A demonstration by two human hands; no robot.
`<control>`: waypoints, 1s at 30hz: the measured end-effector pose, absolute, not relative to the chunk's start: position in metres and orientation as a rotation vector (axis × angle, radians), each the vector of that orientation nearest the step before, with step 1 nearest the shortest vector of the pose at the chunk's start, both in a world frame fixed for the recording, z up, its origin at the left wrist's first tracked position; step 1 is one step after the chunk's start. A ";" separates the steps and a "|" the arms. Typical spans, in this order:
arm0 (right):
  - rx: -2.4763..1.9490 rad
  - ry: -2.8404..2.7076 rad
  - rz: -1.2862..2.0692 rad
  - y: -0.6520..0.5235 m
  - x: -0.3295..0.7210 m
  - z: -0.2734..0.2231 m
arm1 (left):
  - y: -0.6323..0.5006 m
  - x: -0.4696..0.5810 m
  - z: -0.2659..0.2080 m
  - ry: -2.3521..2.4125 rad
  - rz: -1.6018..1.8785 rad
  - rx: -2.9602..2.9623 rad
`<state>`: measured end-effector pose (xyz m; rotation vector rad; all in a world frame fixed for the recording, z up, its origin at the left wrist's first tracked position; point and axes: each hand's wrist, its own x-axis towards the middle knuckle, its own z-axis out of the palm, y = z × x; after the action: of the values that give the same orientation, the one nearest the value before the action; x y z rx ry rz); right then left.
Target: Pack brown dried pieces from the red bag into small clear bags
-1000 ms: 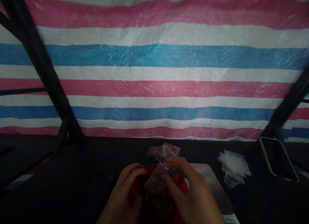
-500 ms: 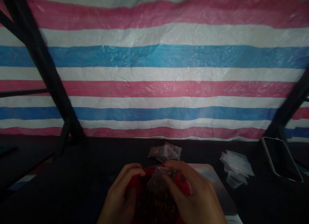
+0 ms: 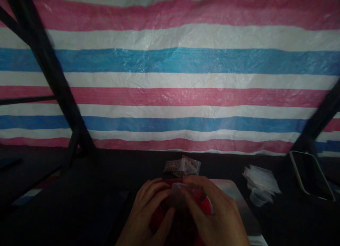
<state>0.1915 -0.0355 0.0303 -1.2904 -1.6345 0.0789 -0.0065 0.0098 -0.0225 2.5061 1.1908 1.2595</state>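
A small clear plastic bag (image 3: 177, 193) is pinched between the thumb and fingers of my right hand (image 3: 216, 207), over a red container (image 3: 156, 217). My left hand (image 3: 148, 207) is curled at the bag's left edge, its thumb and fingertips closing on it. Dark contents low in the red container are too dim to make out. Just beyond my hands lie several filled clear bags (image 3: 183, 165) with brownish pieces inside.
A flat silvery surface (image 3: 241, 207) lies beside my right hand. Further right are a stack of clear flat bags (image 3: 262, 178), a small clear plastic cup (image 3: 258, 198) and a phone (image 3: 312, 175). Dark metal bars (image 3: 57, 79) and a striped tarp (image 3: 186, 97) stand behind.
My left hand has moved right and inward from the red container's rim to the small bag. My right hand stays on the bag almost in place.
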 end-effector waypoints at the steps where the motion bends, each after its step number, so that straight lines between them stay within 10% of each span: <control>1: -1.280 -1.651 0.069 -0.036 0.191 0.030 | 0.011 -0.007 -0.025 1.177 1.245 2.542; 30: -1.260 -1.538 0.706 -0.026 0.191 0.012 | 0.016 -0.008 -0.020 1.212 1.394 2.236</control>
<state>0.1915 -0.0258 0.0122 -1.2596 -1.5379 0.7056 -0.0080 0.0161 -0.0200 2.2356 1.2121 1.3940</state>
